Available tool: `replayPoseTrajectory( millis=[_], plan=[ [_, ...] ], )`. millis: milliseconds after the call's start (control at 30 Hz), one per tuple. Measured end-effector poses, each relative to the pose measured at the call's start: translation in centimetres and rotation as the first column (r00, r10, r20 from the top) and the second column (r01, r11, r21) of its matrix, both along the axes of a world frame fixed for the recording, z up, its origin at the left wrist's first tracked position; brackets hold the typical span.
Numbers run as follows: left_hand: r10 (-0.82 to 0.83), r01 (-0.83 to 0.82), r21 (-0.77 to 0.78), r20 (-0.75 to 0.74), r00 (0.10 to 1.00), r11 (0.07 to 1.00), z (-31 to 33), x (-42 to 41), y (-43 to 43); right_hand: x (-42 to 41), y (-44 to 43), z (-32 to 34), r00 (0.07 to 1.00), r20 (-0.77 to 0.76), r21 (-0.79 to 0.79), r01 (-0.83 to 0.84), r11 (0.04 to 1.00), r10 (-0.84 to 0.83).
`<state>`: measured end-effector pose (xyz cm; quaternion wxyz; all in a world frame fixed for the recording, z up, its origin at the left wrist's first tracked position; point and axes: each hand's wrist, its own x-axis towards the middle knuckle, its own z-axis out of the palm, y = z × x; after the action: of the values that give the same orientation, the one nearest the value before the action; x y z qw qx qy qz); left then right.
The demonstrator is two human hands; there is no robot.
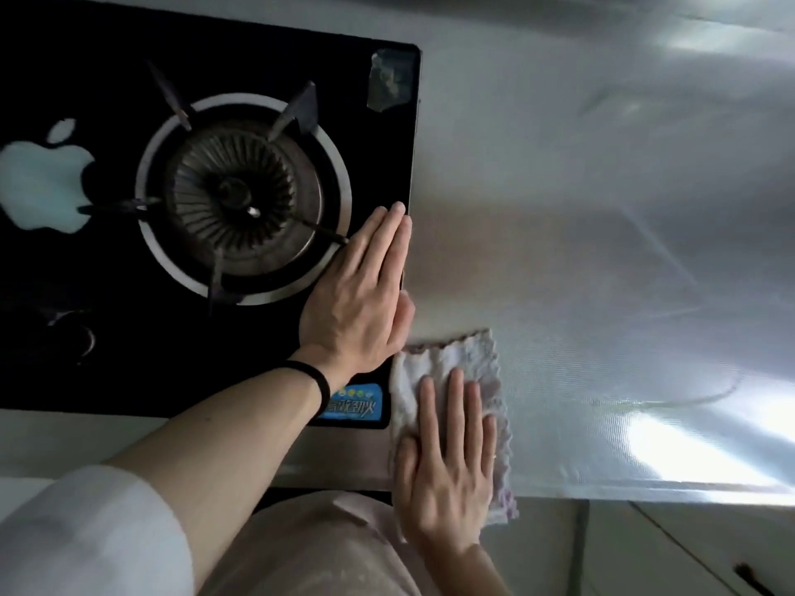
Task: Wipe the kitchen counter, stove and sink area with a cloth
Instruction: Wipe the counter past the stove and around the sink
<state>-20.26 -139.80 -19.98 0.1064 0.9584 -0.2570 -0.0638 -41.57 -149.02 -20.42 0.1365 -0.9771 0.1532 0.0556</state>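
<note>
right hand (447, 462) flat on cloth (456, 363), long axis front-to-back.

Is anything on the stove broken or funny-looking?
Yes. A ragged grey patch, like torn tape or a half-peeled sticker, sits at the far right corner of the stove. A pale apple shape on its glass is unusual too. Nothing looks spilled.

Cloth (447, 359) on counter (602, 251), right of stove (86, 294), under right hand (447, 458).
</note>
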Motion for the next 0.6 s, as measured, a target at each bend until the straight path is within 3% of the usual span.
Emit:
replayPoseTrajectory(
  millis=[233, 433, 600],
  plan=[
    [-0.016, 0.016, 0.02, 0.008, 1.0, 1.0, 0.1, -0.2, 0.3, 5.0, -2.3, -0.6, 0.999, -0.017, 0.018, -0.043, 0.999, 0.043],
    [0.006, -0.005, 0.03, -0.019, 1.0, 1.0, -0.1, -0.1, 0.2, 20.3, -8.6, -1.2, 0.996, 0.091, -0.049, 0.002, 0.999, 0.003],
    [0.016, -0.016, 0.026, -0.011, 1.0, 1.0, -0.1, -0.2, 0.1, 31.1, -12.6, -1.1, 0.992, 0.088, -0.029, -0.09, 0.995, 0.093]
  ],
)
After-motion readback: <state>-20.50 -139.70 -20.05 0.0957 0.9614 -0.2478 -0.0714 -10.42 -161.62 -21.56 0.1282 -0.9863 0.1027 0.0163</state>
